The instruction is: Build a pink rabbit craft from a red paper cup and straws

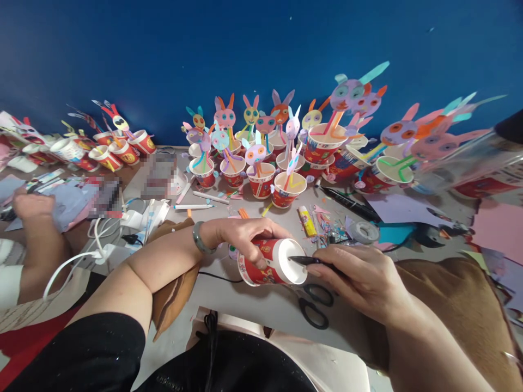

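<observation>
A red printed paper cup (263, 260) lies sideways in my left hand (249, 238), its white round end turned to the right. My left fingers and thumb are wrapped around its side. In my right hand (362, 272) is a slim black pointed tool (304, 260), pinched between thumb and fingers, its tip at the white end of the cup. Whether the tip pierces or only touches the surface I cannot tell. Just below the cup lie black-handled scissors (314, 310), partly hidden. A paper figure behind the cup is mostly covered by my left hand.
Several red cups with paper animal figures (261, 179) stand along the blue wall (245, 43). A yellow glue stick (307, 220), paper scraps, a tape roll (365, 231) and markers (194, 207) lie nearby. White cables (98, 253) run at left, beside another person's hand (35, 206).
</observation>
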